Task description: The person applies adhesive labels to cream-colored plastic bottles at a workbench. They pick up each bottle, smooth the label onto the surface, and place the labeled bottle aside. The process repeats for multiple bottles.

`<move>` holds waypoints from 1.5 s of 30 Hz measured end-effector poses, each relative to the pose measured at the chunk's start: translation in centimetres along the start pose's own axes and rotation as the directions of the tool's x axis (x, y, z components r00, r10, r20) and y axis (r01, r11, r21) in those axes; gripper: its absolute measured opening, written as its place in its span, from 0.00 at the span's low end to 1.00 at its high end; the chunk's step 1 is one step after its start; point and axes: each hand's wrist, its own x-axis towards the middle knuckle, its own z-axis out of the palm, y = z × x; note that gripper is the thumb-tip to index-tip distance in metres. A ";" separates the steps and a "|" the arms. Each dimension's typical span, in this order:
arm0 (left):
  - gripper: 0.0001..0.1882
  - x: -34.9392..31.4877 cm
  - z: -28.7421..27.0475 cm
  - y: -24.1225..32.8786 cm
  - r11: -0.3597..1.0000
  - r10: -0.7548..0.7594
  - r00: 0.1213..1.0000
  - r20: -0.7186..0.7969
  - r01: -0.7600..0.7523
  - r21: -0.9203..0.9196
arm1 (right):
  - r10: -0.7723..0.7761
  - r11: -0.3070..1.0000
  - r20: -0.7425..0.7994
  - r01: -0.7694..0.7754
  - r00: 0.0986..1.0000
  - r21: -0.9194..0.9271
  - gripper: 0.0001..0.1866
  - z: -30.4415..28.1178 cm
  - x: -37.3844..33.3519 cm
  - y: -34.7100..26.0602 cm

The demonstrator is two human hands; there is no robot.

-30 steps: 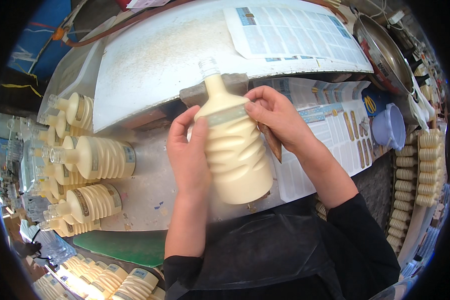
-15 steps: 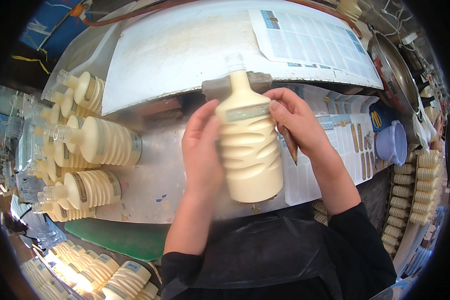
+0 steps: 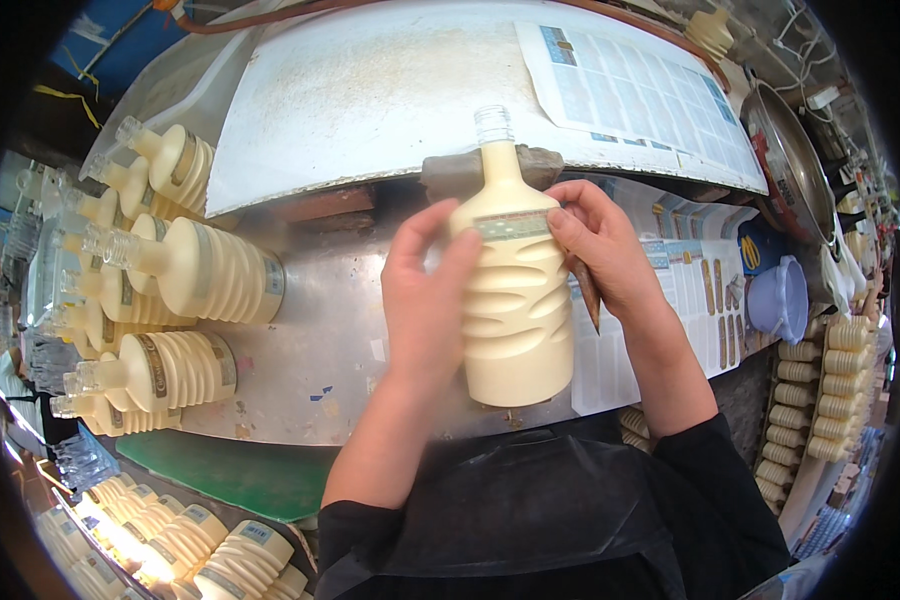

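A cream bottle (image 3: 518, 365) with a clear threaded neck and wavy ridges lies in front of me, its neck resting on a grey-brown lump (image 3: 450, 177) and pointing away. Across its shoulder runs a greenish label strip (image 3: 515, 226). My left hand (image 3: 418, 290) grips the bottle's left side, thumb against the label's left end. On the right side, my right hand (image 3: 610, 250) has its thumb and finger at the label's other end. Tucked under that hand's fingers is a pointed brown tool (image 3: 586, 290), tip toward me.
Several similar bottles (image 3: 220, 270) lie stacked on the left. Sheets of labels (image 3: 635, 90) are on the white board and the metal table (image 3: 300, 370). A lilac bucket (image 3: 778, 300) and a round metal pan (image 3: 785, 150) stand at right. More bottles (image 3: 240, 565) fill the lower left.
My left hand has come in against the bottle, its thumb now on the label. The right hand stays at the label's right end. The whole view has shifted slightly.
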 end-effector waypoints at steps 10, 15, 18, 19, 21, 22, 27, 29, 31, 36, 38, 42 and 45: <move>0.29 -1.5 -0.6 0.5 0.997 0.040 0.999 0.037 -0.042 0.066 | 0.023 0.993 0.107 -0.036 0.994 0.116 0.21 -2.3 -0.1 -0.2; 0.44 -3.6 -1.4 -0.8 0.948 0.071 0.981 0.180 -0.122 0.295 | 0.121 0.992 0.068 -0.123 0.990 0.023 0.20 -2.7 -1.2 0.9; 0.47 -3.9 -0.9 -0.6 0.915 0.066 0.966 0.251 -0.159 0.370 | 0.108 0.994 0.099 -0.109 0.989 0.009 0.27 -2.9 -1.8 1.9; 0.47 -4.0 -0.7 -0.6 0.900 0.076 0.964 0.255 -0.176 0.399 | 0.105 0.994 0.089 -0.105 0.990 -0.010 0.26 -2.7 -2.1 1.5; 0.46 -3.9 -0.6 -0.8 0.893 0.058 0.969 0.242 -0.159 0.421 | 0.105 0.993 0.096 -0.100 0.990 -0.059 0.26 -2.3 -2.6 0.5; 0.46 -3.8 -0.8 -1.0 0.902 0.030 0.974 0.224 -0.123 0.414 | 0.109 0.991 0.114 -0.099 0.988 -0.089 0.25 -2.2 -2.9 -0.1; 0.46 -3.2 -1.0 -1.1 0.986 -0.095 0.966 0.240 0.057 0.159 | 0.026 0.983 0.134 -0.001 0.991 -0.183 0.21 -1.0 -4.1 -2.5; 0.46 -3.1 -0.9 -1.0 0.992 -0.118 0.955 0.274 0.103 0.068 | -0.002 0.978 0.128 0.029 0.992 -0.206 0.21 -0.8 -4.4 -2.8; 0.45 -3.1 -0.6 -0.5 0.990 -0.138 0.948 0.286 0.139 0.017 | -0.009 0.979 0.121 0.034 0.993 -0.203 0.21 -0.4 -4.8 -3.4; 0.42 -3.2 0.1 0.1 0.991 -0.135 0.939 0.317 0.131 0.034 | 0.030 0.971 0.095 -0.006 0.995 -0.239 0.22 -0.6 -4.9 -3.2; 0.43 -3.2 0.2 0.0 0.992 -0.126 0.939 0.321 0.125 0.025 | 0.014 0.964 0.089 0.010 0.996 -0.264 0.23 -0.8 -4.7 -2.6; 0.43 -3.4 0.4 -0.3 0.995 -0.097 0.949 0.300 0.092 0.030 | -0.048 0.962 0.085 0.069 0.995 -0.264 0.23 -1.0 -4.3 -1.3; 0.44 -3.7 0.9 0.1 0.991 -0.078 0.963 0.257 0.046 0.127 | -0.093 0.985 0.121 0.109 0.988 -0.134 0.23 -1.5 -3.2 0.6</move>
